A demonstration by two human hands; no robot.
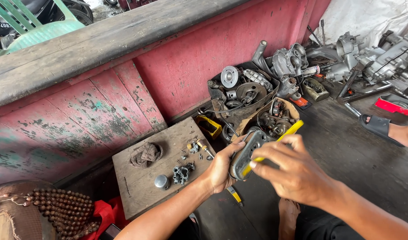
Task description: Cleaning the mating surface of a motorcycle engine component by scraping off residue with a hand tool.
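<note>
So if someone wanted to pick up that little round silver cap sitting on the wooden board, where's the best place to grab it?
Probably by its round side wall, coming straight down from above. The silver cap sits flat on the wooden board with its domed top up, so the fingers can pinch opposite sides. The small grey metal part lies close on one side, so pinch across the other direction.

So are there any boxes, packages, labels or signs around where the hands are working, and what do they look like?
Dark open box: against the red wall, floppy black-grey sides, full of round metal engine parts.
Cardboard box: just in front of it, brown, torn flaps, holding greasy metal parts.
Yellow container: at the wooden board's far corner, small, rectangular, dark inside.
No labels, signs or screens that I can make out.
</note>
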